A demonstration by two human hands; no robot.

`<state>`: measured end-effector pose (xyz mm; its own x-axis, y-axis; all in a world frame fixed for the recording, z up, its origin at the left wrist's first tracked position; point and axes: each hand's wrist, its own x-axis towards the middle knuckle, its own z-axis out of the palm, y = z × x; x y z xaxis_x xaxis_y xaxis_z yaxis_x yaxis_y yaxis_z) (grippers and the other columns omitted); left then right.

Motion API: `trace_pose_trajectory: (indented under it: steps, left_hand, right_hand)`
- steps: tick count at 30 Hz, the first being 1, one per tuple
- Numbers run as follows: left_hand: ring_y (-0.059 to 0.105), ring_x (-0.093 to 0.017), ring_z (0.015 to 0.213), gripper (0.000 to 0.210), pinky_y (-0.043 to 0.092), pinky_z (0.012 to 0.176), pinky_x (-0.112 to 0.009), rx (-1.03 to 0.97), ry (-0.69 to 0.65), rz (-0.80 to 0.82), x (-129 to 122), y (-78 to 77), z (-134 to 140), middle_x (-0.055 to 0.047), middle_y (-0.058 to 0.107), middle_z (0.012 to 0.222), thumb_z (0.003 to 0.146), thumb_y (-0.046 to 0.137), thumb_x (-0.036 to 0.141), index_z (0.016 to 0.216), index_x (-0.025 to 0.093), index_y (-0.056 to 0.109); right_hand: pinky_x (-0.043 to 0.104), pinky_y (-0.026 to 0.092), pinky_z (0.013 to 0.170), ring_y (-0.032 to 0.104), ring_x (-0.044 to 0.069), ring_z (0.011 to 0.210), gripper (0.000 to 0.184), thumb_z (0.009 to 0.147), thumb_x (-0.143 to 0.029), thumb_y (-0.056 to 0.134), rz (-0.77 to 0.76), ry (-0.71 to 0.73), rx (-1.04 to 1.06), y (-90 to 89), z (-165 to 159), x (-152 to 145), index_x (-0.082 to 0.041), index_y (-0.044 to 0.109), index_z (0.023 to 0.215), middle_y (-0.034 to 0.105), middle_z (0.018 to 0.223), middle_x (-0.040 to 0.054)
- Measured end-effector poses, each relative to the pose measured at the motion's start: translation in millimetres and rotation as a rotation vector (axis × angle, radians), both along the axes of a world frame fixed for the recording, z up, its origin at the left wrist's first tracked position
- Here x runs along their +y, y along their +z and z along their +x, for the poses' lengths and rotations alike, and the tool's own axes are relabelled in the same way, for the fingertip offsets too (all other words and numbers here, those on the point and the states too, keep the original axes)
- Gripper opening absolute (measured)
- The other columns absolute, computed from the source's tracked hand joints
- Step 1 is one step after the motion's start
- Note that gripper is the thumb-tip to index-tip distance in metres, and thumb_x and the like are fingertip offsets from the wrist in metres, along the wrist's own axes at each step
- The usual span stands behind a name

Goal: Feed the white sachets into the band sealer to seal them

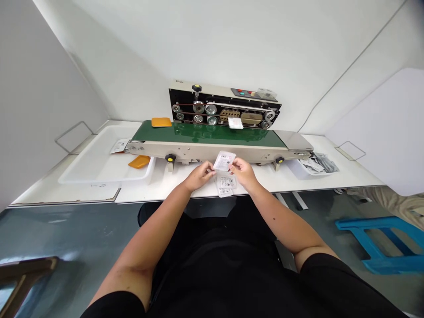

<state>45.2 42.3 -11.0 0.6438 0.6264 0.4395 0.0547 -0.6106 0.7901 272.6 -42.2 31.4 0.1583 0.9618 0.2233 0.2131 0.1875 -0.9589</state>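
Both my hands meet over the front of the white table, around a small clear packet with a printed face [224, 161]. My right hand [244, 171] grips its right edge between thumb and fingers. At the lower left edge, the fingers of my left hand [199, 176] are pinched together on the packet. Just below, a few more printed packets [226, 182] lie overlapping on the table near its front edge. Behind my hands stands a band sealing machine [225, 106] with a green conveyor belt [205, 134]. Another packet [236, 123] is upright against the machine's sealing strip.
An orange pouch [161, 122] lies on the belt's left end. At left, a white tray [86, 170] holds another orange pouch [139, 162] and a printed packet [119, 145]. To the right, a white bin [303, 171] contains several packets. A blue stool [380, 265] stands on the floor.
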Motion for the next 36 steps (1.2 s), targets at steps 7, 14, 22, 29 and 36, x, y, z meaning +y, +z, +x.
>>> trace_pose_trajectory:
  steps: [7, 14, 22, 29, 36]
  left_hand:
    - [0.049, -0.035, 0.152, 0.068, 0.04, 0.125, -0.054, 0.324, -0.214, 0.295, 1.1, 6.3, 2.5, -0.011, 0.057, 0.161, 0.087, 0.084, 0.051, 0.147, 0.028, 0.061]
    - [0.051, -0.033, 0.15, 0.064, 0.038, 0.126, -0.048, 0.53, -0.199, 0.289, 3.4, 3.7, 5.7, -0.008, 0.064, 0.155, 0.09, 0.079, 0.055, 0.146, 0.027, 0.066]
    - [0.064, -0.033, 0.131, 0.048, 0.049, 0.115, -0.049, 0.398, -0.11, 0.267, 4.2, 2.9, 6.1, -0.011, 0.074, 0.136, 0.091, 0.079, 0.047, 0.133, 0.023, 0.073]
    - [0.063, -0.033, 0.134, 0.056, 0.049, 0.117, -0.052, 0.131, 0.023, 0.258, 0.5, 6.7, 3.4, -0.014, 0.069, 0.142, 0.087, 0.083, 0.036, 0.138, 0.021, 0.066]
    - [0.071, -0.03, 0.123, 0.055, 0.058, 0.108, -0.049, -0.142, 0.112, 0.173, -6.0, 13.8, 1.9, -0.015, 0.07, 0.136, 0.087, 0.082, 0.032, 0.137, 0.02, 0.062]
  right_hand:
    - [0.017, 0.048, 0.048, 0.064, 0.009, 0.056, 0.017, 0.091, -0.028, 0.066, 0.255, -0.693, 0.087, 93.6, 128.9, 38.8, -0.021, 0.062, 0.107, 0.071, 0.085, 0.0004]
    - [0.017, 0.049, 0.047, 0.054, 0.007, 0.047, 0.013, 0.089, -0.001, 0.063, -0.079, -0.836, 0.069, 128.5, 206.0, 93.4, -0.013, 0.062, 0.085, 0.061, 0.063, -0.0007]
    - [0.029, 0.059, 0.07, 0.063, 0.015, 0.076, 0.013, 0.091, -0.016, 0.062, 0.158, -0.906, -0.233, 114.9, 172.0, 91.6, -0.016, 0.071, 0.1, 0.066, 0.094, 0.0059]
    - [0.037, 0.057, 0.075, 0.063, 0.022, 0.086, 0.024, 0.098, -0.033, 0.056, 0.513, -0.444, -0.553, 9.1, 38.7, -14.6, -0.023, 0.072, 0.114, 0.067, 0.103, 0.01]
    - [0.029, 0.053, 0.068, 0.06, 0.015, 0.076, 0.034, 0.094, -0.053, 0.066, 0.092, -0.232, -0.078, -44.7, 4.3, -9.6, -0.024, 0.059, 0.111, 0.063, 0.097, 0.0027]
